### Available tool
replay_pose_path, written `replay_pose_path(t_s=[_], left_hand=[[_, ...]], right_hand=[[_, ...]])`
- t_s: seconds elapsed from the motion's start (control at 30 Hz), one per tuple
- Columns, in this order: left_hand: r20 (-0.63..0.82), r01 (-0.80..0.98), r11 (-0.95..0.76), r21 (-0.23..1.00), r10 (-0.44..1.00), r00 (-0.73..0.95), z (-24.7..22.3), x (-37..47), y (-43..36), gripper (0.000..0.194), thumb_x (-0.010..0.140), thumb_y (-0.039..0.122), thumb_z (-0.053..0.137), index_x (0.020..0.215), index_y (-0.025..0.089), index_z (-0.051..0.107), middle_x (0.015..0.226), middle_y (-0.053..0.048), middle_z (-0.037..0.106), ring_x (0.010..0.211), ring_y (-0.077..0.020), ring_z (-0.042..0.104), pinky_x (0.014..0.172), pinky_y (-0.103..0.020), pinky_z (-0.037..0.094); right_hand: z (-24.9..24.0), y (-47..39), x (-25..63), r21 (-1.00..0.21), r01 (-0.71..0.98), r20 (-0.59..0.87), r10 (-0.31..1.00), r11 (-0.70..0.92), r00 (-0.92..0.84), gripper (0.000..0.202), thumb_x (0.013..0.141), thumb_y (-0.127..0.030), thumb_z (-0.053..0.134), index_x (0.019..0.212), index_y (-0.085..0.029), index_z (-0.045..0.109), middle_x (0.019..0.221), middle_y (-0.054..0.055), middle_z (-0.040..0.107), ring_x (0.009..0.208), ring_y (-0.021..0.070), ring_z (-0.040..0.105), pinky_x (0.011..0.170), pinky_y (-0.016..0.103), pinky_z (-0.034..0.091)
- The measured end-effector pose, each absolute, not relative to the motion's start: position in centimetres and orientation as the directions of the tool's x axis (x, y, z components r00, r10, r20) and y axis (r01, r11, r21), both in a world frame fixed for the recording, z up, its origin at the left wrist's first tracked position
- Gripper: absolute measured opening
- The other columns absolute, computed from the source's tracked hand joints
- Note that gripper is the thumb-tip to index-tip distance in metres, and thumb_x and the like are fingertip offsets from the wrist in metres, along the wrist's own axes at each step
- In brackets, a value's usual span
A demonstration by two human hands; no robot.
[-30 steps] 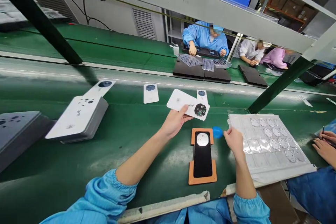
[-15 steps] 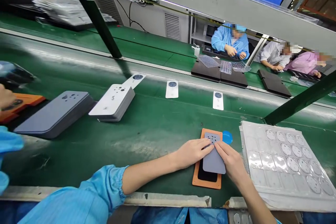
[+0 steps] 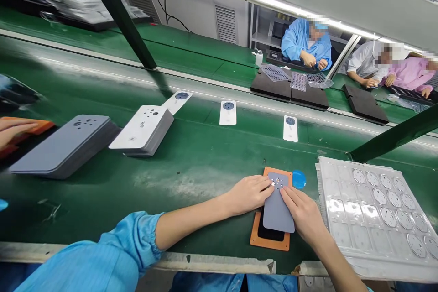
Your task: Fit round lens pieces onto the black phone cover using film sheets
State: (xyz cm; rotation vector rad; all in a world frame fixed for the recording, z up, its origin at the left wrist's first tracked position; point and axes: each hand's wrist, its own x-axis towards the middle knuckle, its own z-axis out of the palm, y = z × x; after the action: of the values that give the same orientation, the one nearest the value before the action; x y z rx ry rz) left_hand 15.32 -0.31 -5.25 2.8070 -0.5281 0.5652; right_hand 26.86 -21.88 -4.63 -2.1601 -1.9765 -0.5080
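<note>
A grey plate with small holes near its top [image 3: 278, 212] lies slightly askew over an orange frame [image 3: 270, 242] with a dark inset. My left hand [image 3: 251, 195] reaches in from the left, its fingers together on the plate's upper left edge. From the right, my right hand [image 3: 304, 214] has its fingertips closed on the plate's upper right part. Just beside the frame's upper right corner is a round blue disc [image 3: 299, 179].
Left are a grey plate stack [image 3: 63, 143], a white plate stack [image 3: 140, 130] and a person's hand [image 3: 13, 134]. White cards [image 3: 227, 118] lie behind. A clear tray [image 3: 372, 232] with round pieces stands right. A slanted post [image 3: 393, 133] rises behind it. People sit across.
The view has shifted a little. The grey plate sits slightly lower over the orange frame, with both my hands still on it. At the far left, the other person's hand lies flatter over the orange piece.
</note>
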Motion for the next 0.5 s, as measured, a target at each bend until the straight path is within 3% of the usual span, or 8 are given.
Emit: replay_pose_path(t_s=[0.23,0.5], left_hand=[[0.378,-0.392,-0.916,0.088,-0.333,0.864,-5.3,15.0,-0.2,0.029,0.092,0.012,0.044,0.112,0.012,0.065,0.114,-0.018,0.069,0.111,-0.0273,0.065,0.099,-0.041,0.054],[0.336,-0.342,-0.936,0.078,-0.298,0.893,-6.1,14.2,-0.1,0.044,0.081,0.010,0.054,0.124,0.010,0.061,0.129,-0.019,0.064,0.125,-0.0298,0.058,0.110,-0.042,0.045]], right_hand=[[-4.7,-21.6,26.6,0.046,0.988,0.281,0.951,-0.144,0.126,0.050,0.085,-0.001,0.042,0.130,-0.012,0.061,0.130,0.015,0.065,0.118,0.0267,0.062,0.098,0.043,0.055],[-4.3,-21.4,26.2,-0.017,0.989,0.210,0.967,-0.147,0.147,0.056,0.080,-0.005,0.048,0.136,-0.005,0.053,0.139,0.019,0.057,0.134,0.0280,0.048,0.112,0.044,0.043]])
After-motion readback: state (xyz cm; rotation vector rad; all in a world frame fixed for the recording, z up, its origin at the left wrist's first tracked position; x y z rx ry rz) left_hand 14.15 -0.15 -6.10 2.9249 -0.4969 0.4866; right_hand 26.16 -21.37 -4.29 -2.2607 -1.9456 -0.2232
